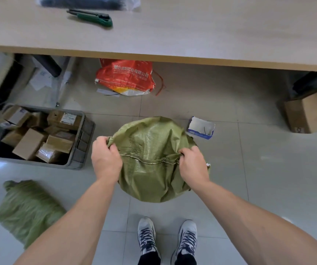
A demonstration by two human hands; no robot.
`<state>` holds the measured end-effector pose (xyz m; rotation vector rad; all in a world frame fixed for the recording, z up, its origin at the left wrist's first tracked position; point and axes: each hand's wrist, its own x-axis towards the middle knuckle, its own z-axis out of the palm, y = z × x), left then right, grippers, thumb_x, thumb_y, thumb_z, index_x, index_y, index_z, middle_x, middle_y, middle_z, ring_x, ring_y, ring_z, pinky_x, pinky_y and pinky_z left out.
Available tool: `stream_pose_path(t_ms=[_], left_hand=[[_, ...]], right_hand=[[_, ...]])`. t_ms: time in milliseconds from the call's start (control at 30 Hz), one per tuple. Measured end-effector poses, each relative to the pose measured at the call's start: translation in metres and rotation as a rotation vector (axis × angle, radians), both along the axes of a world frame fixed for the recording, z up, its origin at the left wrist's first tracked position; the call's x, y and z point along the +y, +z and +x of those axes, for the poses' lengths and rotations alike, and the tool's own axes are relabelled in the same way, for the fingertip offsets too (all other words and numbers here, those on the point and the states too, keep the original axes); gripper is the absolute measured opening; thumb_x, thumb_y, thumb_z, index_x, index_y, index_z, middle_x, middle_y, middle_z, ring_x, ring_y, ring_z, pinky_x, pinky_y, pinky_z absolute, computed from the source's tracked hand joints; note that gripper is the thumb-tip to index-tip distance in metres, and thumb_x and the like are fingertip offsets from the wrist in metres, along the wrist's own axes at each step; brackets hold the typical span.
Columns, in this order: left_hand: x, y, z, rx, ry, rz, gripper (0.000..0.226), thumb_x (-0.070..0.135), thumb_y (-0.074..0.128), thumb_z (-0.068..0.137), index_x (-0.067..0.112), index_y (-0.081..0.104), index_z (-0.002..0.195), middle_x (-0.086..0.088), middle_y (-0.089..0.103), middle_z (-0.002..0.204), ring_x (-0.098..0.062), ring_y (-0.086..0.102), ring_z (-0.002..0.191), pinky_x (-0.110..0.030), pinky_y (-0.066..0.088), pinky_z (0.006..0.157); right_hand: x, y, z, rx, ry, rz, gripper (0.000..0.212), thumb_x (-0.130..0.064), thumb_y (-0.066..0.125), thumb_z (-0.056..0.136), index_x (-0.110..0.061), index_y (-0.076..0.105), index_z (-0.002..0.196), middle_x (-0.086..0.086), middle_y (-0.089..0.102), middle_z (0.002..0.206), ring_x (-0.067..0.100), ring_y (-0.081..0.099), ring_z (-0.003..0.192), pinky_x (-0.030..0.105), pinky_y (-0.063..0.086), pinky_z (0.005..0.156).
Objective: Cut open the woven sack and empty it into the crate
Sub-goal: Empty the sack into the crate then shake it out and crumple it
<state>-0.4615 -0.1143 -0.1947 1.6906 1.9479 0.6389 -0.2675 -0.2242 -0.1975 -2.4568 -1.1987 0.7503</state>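
A full green woven sack stands on the tiled floor in front of my feet, its stitched top seam running across the middle. My left hand grips the left end of that seam and my right hand grips the right end. To the left on the floor sits a grey plastic crate holding several cardboard boxes. A green utility knife lies on the wooden table above, away from both hands.
A second green woven sack lies at the lower left. An orange printed sack rests under the table. A small open white-and-blue box lies beside the sack, and a cardboard box stands at the right.
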Motion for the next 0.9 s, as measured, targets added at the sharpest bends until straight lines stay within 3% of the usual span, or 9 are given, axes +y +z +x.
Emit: stream_pose_path(t_ms=[300,467,600,700,900], left_hand=[[0.008,0.011,0.001,-0.006,-0.040,-0.051,0.016,0.014,0.052,0.094,0.006,0.057,0.108,-0.012,0.059,0.106,-0.028,0.054,0.097,-0.028,0.033,0.079],[0.019,0.012,-0.002,-0.042,0.002,-0.050,0.016,0.016,0.053,0.094,0.007,0.058,0.107,-0.012,0.061,0.106,-0.030,0.056,0.098,-0.034,0.039,0.082],[0.018,0.008,-0.008,-0.005,0.036,-0.118,0.015,0.016,0.053,0.094,0.007,0.057,0.105,-0.015,0.062,0.107,-0.035,0.057,0.101,-0.036,0.039,0.081],[0.023,0.018,-0.010,-0.103,0.101,-0.014,0.019,0.018,0.054,0.094,0.006,0.056,0.109,-0.015,0.062,0.108,-0.033,0.056,0.101,-0.039,0.042,0.087],[0.028,0.032,-0.017,-0.103,0.145,-0.110,0.018,0.021,0.051,0.096,0.007,0.054,0.107,-0.016,0.061,0.110,-0.036,0.056,0.103,-0.038,0.040,0.085]], right_hand=[[0.007,0.005,0.002,0.045,-0.116,0.087,0.031,-0.009,0.040,0.099,-0.007,0.067,0.113,0.010,0.049,0.106,0.031,0.052,0.102,0.042,0.047,0.089],[0.017,0.009,0.011,0.076,-0.186,0.161,0.032,-0.008,0.040,0.099,-0.005,0.066,0.117,0.006,0.046,0.103,0.031,0.051,0.105,0.035,0.042,0.089],[0.016,0.008,0.018,0.042,-0.213,0.104,0.032,-0.007,0.039,0.099,-0.004,0.064,0.118,0.012,0.050,0.112,0.033,0.049,0.109,0.037,0.041,0.090],[0.020,0.016,0.022,0.033,-0.268,0.233,0.030,-0.007,0.039,0.099,-0.003,0.065,0.114,0.009,0.046,0.103,0.034,0.048,0.107,0.034,0.037,0.090],[0.014,0.028,0.035,-0.003,-0.328,0.132,0.032,-0.006,0.036,0.098,-0.006,0.062,0.116,0.015,0.050,0.110,0.036,0.048,0.108,0.041,0.040,0.090]])
